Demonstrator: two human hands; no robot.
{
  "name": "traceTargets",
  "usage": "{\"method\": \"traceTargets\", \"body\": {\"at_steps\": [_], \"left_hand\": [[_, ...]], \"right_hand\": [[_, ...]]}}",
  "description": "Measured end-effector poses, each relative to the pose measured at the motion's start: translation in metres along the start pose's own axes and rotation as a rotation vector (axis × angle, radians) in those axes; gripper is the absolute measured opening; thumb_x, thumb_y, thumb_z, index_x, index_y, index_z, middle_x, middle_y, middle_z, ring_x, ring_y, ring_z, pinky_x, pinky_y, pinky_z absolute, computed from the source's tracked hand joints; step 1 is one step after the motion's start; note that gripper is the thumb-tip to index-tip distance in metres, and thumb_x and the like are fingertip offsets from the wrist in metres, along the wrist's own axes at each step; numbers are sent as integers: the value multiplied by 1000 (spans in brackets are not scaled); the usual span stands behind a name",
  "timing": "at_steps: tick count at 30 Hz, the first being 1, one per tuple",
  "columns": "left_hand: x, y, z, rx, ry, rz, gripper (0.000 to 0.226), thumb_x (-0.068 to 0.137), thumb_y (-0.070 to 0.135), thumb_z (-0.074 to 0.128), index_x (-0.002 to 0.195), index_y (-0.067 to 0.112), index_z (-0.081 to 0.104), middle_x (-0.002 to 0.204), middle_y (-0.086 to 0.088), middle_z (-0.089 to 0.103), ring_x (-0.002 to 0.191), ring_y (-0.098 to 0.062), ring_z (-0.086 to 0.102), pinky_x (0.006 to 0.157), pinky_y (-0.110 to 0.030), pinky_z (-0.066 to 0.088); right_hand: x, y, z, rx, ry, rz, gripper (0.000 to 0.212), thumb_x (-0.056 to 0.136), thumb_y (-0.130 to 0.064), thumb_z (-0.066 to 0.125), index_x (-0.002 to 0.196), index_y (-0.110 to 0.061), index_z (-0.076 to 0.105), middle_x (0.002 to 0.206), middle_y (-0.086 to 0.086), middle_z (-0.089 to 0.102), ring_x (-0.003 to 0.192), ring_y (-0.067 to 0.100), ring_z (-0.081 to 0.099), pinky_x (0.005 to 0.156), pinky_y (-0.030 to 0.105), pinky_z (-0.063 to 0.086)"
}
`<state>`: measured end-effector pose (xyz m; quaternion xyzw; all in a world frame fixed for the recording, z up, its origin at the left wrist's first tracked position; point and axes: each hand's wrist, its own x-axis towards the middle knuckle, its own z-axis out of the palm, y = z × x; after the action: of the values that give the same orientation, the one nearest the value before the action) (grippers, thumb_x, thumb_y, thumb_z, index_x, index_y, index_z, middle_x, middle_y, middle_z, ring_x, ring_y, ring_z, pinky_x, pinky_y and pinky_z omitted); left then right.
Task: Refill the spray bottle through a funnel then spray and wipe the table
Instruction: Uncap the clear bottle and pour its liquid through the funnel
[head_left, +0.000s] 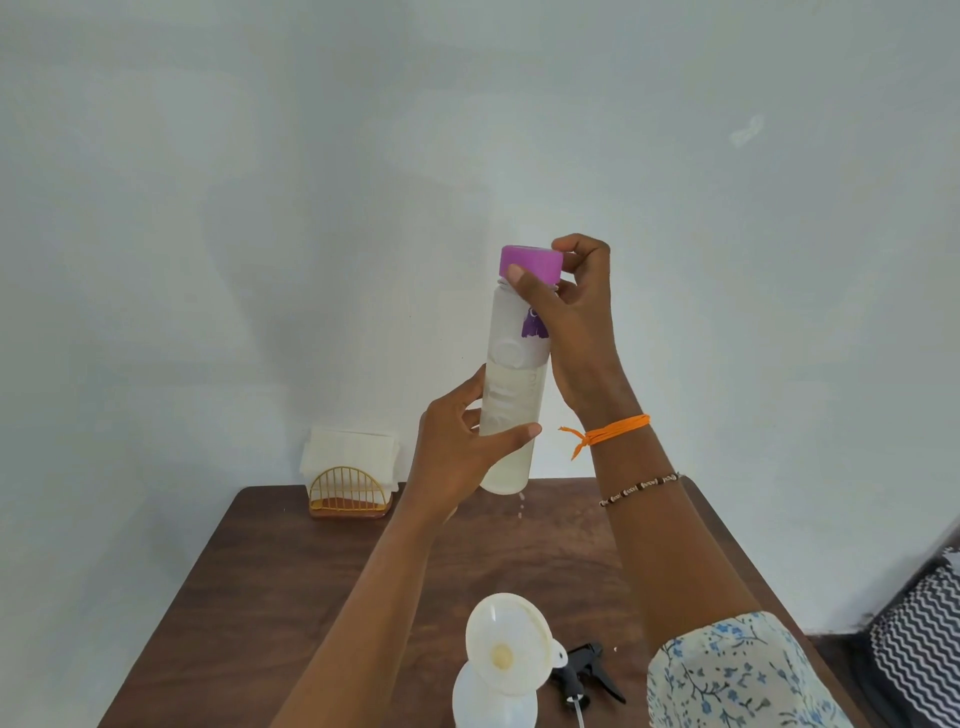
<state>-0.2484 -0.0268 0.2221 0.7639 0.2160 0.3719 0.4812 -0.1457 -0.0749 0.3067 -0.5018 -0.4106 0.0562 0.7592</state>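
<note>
I hold a tall frosted water bottle (511, 395) upright in the air above the table, with pale liquid in its lower half. My left hand (457, 452) grips its lower body. My right hand (566, 312) has its fingers around the purple cap (530, 264) on top. Near the front edge stands the white spray bottle (491, 699) with a white funnel (506, 642) seated in its neck. The black trigger spray head (587, 673) lies on the table just right of it, its dip tube trailing toward the front.
The brown wooden table (311, 597) stands against a pale wall. A gold wire holder (349, 493) with white napkins (350, 452) sits at the back left corner. A few drops mark the tabletop under the raised bottle. A zigzag-patterned fabric (919, 639) lies at the right.
</note>
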Motion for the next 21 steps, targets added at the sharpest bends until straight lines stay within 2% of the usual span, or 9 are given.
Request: {"method": "traceTargets", "body": {"at_steps": [4,7,9,11,14,16,19,21], "left_hand": [[0,-1,0,-16,-2,-6,66,71,34,77,130,34,48,129,9,56,98,-5,56,75,-11,44],[-1,-2,1,-29,9,-14,66,71,33,78,130,31,48,130,8,56,101,-7,55,81,-21,47],[-2,-2,2,-34,12,-17,66,71,33,78,130,32,48,130,7,56,102,-7,55,85,-26,49],[-2,-1,3,-27,17,-21,67,71,34,77,131,32,47,131,8,56,102,-7,55,83,-24,48],[-1,1,3,-7,19,-16,66,72,35,77,130,32,47,130,8,56,99,-6,55,79,-19,45],[-1,2,3,-9,17,-15,66,71,34,77,130,32,48,130,8,56,99,-6,55,77,-17,46],[-1,2,3,-19,19,-27,68,71,33,78,131,30,48,131,6,56,101,-7,55,81,-23,47],[-2,1,4,-19,18,-27,68,71,33,78,131,30,48,131,6,56,102,-8,55,82,-24,48]], "right_hand": [[3,0,-3,85,-57,26,31,76,-25,52,106,-18,46,101,-1,53,90,16,55,69,20,48],[4,0,-5,157,-102,18,25,80,-24,41,104,-18,49,105,4,52,92,19,52,71,25,46],[3,-3,-3,106,-95,36,30,81,-31,44,108,-16,46,103,0,52,89,14,54,70,22,46],[2,-5,0,10,-54,46,43,79,-37,57,114,-17,41,104,-3,50,93,14,56,69,18,49],[3,-2,0,-90,-6,12,51,80,-26,71,116,-22,34,112,5,48,104,27,55,70,20,53],[3,-2,-1,-44,-27,23,49,81,-25,67,116,-22,34,112,12,52,99,28,57,67,19,51],[4,-5,-5,122,-78,57,41,76,-29,52,114,-22,38,96,7,57,84,21,55,67,24,46],[5,-5,-7,136,-98,47,42,76,-31,51,115,-22,39,98,7,57,84,20,55,70,27,46]]}}
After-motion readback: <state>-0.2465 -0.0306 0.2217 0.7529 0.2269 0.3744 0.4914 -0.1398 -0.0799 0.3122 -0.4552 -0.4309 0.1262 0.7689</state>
